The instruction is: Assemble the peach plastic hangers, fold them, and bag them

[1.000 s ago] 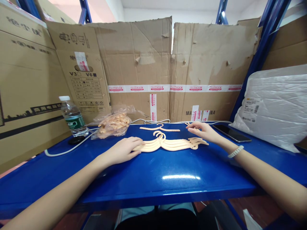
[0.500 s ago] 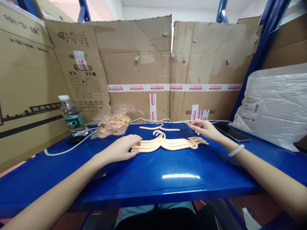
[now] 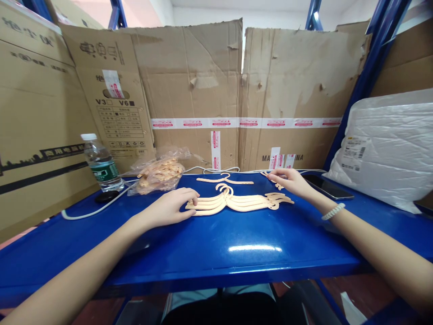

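Several cream-coloured hangers (image 3: 248, 202) lie overlapped on the blue tabletop, hooks pointing away from me. My left hand (image 3: 171, 206) rests at their left ends, thumb and fingers apart and touching the outermost tips. Behind the stack lies a single hanger (image 3: 239, 182), flat and separate. Farther right, my right hand (image 3: 287, 180) reaches over small cream-coloured pieces (image 3: 279, 186), its thumb and fingertips brought together among them. Whatever sits between those fingertips is too small to make out, and the hand covers part of the pieces.
A clear plastic bag (image 3: 158, 175) of cream-coloured parts lies at the back left, near a water bottle (image 3: 103, 164) and a black round object (image 3: 107, 197). A phone (image 3: 328, 187) and a white wrapped bundle (image 3: 382, 149) sit right. Cardboard (image 3: 196, 90) walls the back; a white cable (image 3: 98, 213) crosses the left.
My left hand has shifted very slightly left along the hanger ends. My right hand stays over the small pieces, its fingertips drawn a little closer together. The hangers have not moved.
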Action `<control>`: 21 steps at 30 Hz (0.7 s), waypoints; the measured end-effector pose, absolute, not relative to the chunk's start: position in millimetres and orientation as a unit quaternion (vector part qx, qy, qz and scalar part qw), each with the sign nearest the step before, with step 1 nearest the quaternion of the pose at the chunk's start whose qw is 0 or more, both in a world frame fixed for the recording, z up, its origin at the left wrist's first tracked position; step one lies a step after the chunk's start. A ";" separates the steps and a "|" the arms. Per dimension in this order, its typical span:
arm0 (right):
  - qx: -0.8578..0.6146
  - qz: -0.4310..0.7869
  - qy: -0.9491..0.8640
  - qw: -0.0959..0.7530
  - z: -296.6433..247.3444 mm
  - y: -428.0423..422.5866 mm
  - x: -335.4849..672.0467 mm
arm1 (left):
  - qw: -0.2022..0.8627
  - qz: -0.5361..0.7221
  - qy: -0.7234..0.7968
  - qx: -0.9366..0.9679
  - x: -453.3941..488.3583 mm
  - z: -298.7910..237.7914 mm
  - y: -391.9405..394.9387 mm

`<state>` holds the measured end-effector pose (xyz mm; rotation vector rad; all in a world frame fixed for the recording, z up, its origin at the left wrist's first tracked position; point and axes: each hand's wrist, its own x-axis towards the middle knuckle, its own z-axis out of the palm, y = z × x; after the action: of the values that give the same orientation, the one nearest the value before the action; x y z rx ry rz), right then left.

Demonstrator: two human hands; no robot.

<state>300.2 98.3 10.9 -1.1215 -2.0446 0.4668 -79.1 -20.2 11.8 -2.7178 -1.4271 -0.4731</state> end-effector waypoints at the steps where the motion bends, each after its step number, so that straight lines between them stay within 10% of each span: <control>1: -0.439 0.185 -0.795 0.375 11.1 98.4 300.1 | 0.019 -0.157 -0.460 -0.874 -78.7 11.6 -19.9; 21: -0.438 0.192 -0.793 0.376 7.7 102.3 301.4 | 0.124 -0.170 -0.481 -0.851 -78.1 11.1 -17.6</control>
<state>301.4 102.3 7.7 -1.1217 -2.0299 0.4900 -78.1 -17.6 11.1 -2.4811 -1.4038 -0.4967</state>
